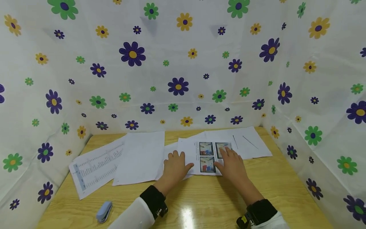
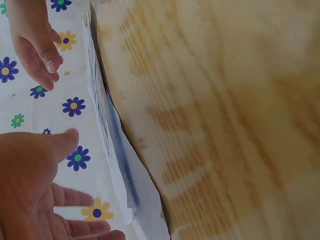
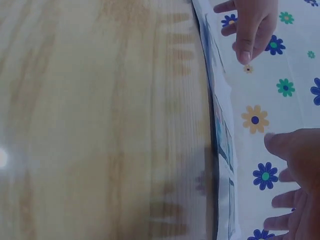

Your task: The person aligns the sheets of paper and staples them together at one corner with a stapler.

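Observation:
Several paper sheets lie spread across the wooden table (image 1: 274,187). My left hand (image 1: 175,163) is open, palm down with straight fingers, over the left edge of a printed sheet (image 1: 204,157) that carries three colour photos. My right hand (image 1: 231,162) is open too, its fingers spread over that sheet's right side and one photo. In the left wrist view my left hand (image 2: 30,190) shows a small gap to the paper edge (image 2: 107,130). In the right wrist view my right hand (image 3: 295,190) also stands slightly off the sheet (image 3: 222,130). Neither hand holds anything.
A blank sheet (image 1: 141,157) and a sheet of printed tables (image 1: 97,165) lie to the left. More blank sheets (image 1: 248,143) lie at the back right. A small blue stapler (image 1: 104,211) sits near the front left edge. Flowered cloth walls (image 1: 177,86) enclose three sides.

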Motion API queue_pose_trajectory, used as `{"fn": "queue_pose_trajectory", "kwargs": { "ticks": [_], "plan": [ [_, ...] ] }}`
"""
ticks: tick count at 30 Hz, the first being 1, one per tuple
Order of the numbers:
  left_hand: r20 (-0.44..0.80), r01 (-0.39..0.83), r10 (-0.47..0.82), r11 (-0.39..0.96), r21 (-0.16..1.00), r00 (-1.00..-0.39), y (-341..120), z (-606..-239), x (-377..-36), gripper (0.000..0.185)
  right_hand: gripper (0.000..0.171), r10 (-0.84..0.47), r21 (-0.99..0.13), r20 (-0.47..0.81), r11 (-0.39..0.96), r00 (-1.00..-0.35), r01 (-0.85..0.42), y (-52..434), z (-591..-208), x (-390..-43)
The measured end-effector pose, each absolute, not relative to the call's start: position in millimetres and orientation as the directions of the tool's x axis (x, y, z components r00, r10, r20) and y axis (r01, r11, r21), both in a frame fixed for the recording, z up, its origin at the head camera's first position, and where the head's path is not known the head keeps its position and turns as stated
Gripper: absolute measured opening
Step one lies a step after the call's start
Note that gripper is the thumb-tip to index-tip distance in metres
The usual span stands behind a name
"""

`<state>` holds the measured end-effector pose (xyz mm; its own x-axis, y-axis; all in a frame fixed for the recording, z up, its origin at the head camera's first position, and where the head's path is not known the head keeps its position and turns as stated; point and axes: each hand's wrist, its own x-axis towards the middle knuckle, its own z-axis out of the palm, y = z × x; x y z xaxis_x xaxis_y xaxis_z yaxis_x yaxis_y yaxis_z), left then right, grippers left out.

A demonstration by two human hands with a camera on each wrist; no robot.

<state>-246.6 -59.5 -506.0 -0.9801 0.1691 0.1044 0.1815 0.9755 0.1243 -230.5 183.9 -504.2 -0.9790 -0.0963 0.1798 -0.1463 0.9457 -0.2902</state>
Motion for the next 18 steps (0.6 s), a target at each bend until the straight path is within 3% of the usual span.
{"fn": "queue_pose_trajectory", "kwargs": {
  "ticks": [8, 14, 18],
  "plan": [
    [0.095, 0.067, 0.043, 0.963, 0.263, -0.995, -47, -511, -269, 0.067, 0.067, 0.088, -0.445, 0.106, 0.895, -0.99, 0.031, 189, -499, -255],
    [0.006, -0.042, -0.045, 0.974, 0.222, -0.999, -41, -504, -275, 0.066, 0.07, 0.236, -0.437, -0.046, 0.869, -0.971, 0.232, 199, -492, -259],
    [-0.06, -0.096, -0.086, 0.978, 0.183, -0.994, -39, -505, -277, 0.065, 0.067, 0.279, -0.422, -0.1, 0.857, -0.955, 0.295, 208, -492, -257]
  ]
}}
